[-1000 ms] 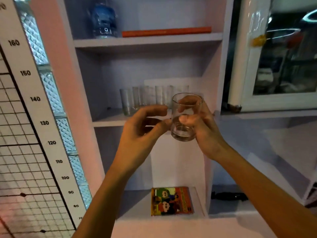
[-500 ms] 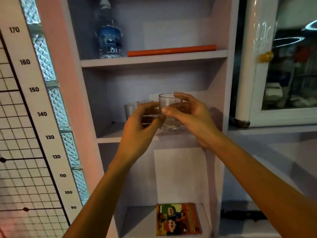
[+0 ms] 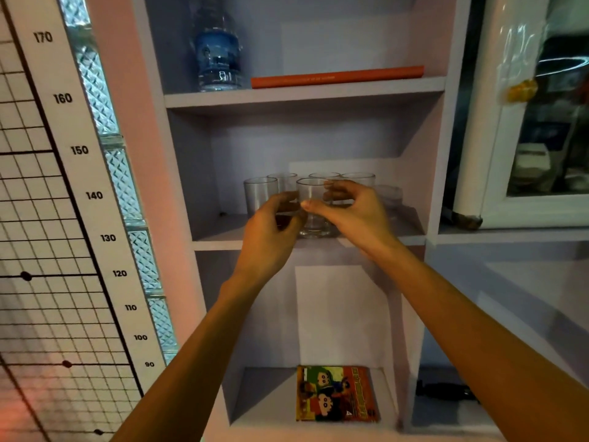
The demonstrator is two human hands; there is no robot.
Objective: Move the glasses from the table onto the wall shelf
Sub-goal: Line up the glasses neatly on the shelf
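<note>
The wall shelf (image 3: 411, 239) stands before me at chest height, its middle board carrying a row of glasses (image 3: 259, 193) at the back. In front of that row, near the board's front edge, the glass (image 3: 314, 207) stands upright, base seemingly on the board. My right hand (image 3: 350, 212) pinches it; my left hand (image 3: 271, 228) cups its other side, equally near.

Mid-frame you have the middle shelf (image 3: 223, 232): front glass (image 3: 314, 207) at its edge, between your left hand (image 3: 271, 231) and right hand (image 3: 350, 212); glass row (image 3: 259, 194) behind; bottle (image 3: 218, 59) on the shelf above.
</note>
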